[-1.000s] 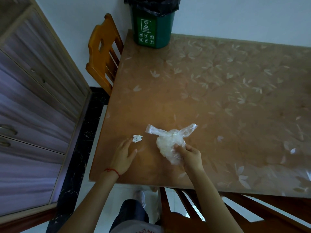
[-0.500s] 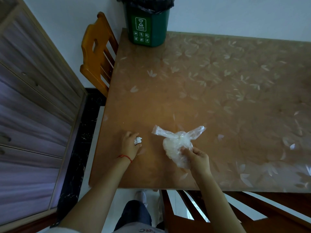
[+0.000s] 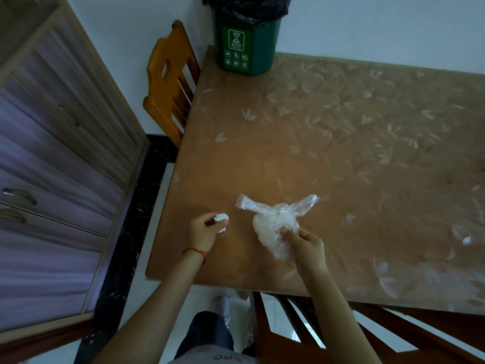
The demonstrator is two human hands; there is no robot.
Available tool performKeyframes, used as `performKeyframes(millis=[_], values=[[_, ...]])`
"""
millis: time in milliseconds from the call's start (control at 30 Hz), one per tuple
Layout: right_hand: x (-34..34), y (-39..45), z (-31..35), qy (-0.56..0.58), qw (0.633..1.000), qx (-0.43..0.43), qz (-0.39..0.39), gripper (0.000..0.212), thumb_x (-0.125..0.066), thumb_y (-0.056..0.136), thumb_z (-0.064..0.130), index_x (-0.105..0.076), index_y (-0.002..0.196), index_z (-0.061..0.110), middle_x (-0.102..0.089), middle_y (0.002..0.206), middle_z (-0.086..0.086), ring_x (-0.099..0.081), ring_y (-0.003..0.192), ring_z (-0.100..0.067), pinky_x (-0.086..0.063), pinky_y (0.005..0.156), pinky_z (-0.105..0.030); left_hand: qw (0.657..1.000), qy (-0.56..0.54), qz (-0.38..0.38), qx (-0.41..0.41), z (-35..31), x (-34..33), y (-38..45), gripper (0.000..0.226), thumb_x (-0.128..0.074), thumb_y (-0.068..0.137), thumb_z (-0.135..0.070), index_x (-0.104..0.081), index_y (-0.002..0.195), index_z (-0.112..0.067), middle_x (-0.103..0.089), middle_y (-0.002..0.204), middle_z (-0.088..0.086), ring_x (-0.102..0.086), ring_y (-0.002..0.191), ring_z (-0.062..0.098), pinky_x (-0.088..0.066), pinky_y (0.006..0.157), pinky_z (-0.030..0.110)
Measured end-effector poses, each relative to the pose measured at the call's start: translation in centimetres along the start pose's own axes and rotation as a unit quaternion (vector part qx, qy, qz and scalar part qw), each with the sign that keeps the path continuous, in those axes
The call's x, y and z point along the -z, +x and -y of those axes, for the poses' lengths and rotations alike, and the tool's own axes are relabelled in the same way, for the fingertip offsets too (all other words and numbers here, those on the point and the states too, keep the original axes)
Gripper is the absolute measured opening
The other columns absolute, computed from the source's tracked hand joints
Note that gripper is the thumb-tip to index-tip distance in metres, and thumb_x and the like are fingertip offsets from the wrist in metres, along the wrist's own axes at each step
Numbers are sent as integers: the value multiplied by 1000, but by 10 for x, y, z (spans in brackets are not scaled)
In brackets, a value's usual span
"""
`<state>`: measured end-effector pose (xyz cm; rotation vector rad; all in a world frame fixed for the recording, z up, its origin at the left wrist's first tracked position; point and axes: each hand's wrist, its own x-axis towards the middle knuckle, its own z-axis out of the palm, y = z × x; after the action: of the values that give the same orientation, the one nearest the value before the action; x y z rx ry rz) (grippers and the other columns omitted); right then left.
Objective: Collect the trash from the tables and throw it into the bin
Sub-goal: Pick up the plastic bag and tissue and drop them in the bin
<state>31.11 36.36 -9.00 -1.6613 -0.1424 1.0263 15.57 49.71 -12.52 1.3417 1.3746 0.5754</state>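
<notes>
While the left hand (image 3: 203, 232) pinches crumpled white paper (image 3: 221, 219), the right hand (image 3: 307, 245) grips a crinkly clear plastic bag (image 3: 273, 224).

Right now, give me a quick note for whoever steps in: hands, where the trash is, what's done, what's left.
Left hand: fingers pinch a small white paper scrap just above the table.
Right hand: grips the clear plastic bag at the table's near edge.
Bin: green, black liner, at the table's far corner by the wall.
Done: both pieces of trash are in hand.
Left: carry both to the bin and drop them in.
</notes>
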Motion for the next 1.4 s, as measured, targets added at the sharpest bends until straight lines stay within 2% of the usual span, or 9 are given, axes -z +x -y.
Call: performKeyframes(millis=[200, 367, 500, 667, 800, 900, 1100, 1300, 1400], values=[[-4, -9, 3, -17, 998, 20, 53, 11, -69, 79, 12, -70, 81, 1, -71, 77, -12, -68, 69, -21, -56, 60, -28, 991, -108, -48, 63, 9, 21, -33, 21, -69, 77, -6, -69, 97, -1, -65, 73, -3, -63, 60, -3, -49, 57, 8], [-12, -19, 4, -25, 994, 19, 108, 8, -69, 79, 11, -71, 79, 3, -70, 80, -15, -67, 75, -27, -55, 73, -40, 975, -177, -102, 88, 15, 39, -66, 17, -68, 79, -10, -69, 96, -7, -66, 78, -2, -62, 74, 9, -52, 67, 18], [-23, -29, 3, -44, 986, 29, 159, 9, -69, 79, 11, -71, 71, 7, -70, 71, -8, -67, 68, -21, -55, 63, -30, 955, -235, -155, 94, 22, 54, -91, 17, -66, 79, -2, -68, 96, -4, -64, 78, 0, -60, 75, 13, -52, 78, 30], [-45, -45, 1, -64, 975, 19, 211, 10, -72, 77, 14, -72, 69, 8, -70, 83, -17, -66, 82, -33, -52, 81, -47, 940, -260, -203, 92, 36, 78, -121, 18, -66, 79, -3, -69, 96, -7, -66, 79, -1, -61, 77, 15, -52, 77, 28], [-67, -68, -2, -78, 964, 24, 252, 5, -73, 75, 13, -72, 72, 9, -73, 77, -11, -69, 77, -29, -55, 74, -42, 935, -259, -224, 95, 53, 104, -141, 36, -65, 80, -5, -72, 54, -29, -69, 59, -13, -61, 76, 16, -50, 79, 31], [-87, -92, -6, -87, 955, 27, 283, 5, -71, 76, 10, -70, 78, 6, -73, 84, -14, -68, 81, -31, -55, 72, -40, 925, -277, -240, 103, 66, 125, -156, 36, -69, 76, -10, -71, 50, -35, -69, 67, -6, -59, 78, 19, -50, 77, 31], [-136, -142, -39, -136, 942, 23, 307, 8, -71, 78, 12, -72, 71, 9, -69, 89, -22, -64, 90, -41, -51, 86, -56, 901, -320, -269, 113, 98, 179, -196, 12, -60, 83, -4, -72, 79, -5, -66, 52, -14, -58, 69, 11, -48, 66, 23], [-190, -210, -84, -137, 926, 5, 352, 12, -64, 82, 3, -68, 71, 1, -66, 55, -4, -62, 52, -21, -53, 50, -29, 872, -353, -314, 128, 140, 245, -245, 8, -63, 80, 0, -69, 81, -5, -68, 68, -2, -59, 78, 20, -49, 84, 38], [-215, -237, -104, -139, 921, 5, 363, 9, -64, 81, 3, -68, 73, 1, -67, 59, -4, -63, 54, -17, -54, 52, -24, 876, -330, -329, 122, 158, 275, -263, 25, -65, 79, -2, -68, 62, -19, -64, 73, 6, -58, 76, 22, -52, 78, 34]])
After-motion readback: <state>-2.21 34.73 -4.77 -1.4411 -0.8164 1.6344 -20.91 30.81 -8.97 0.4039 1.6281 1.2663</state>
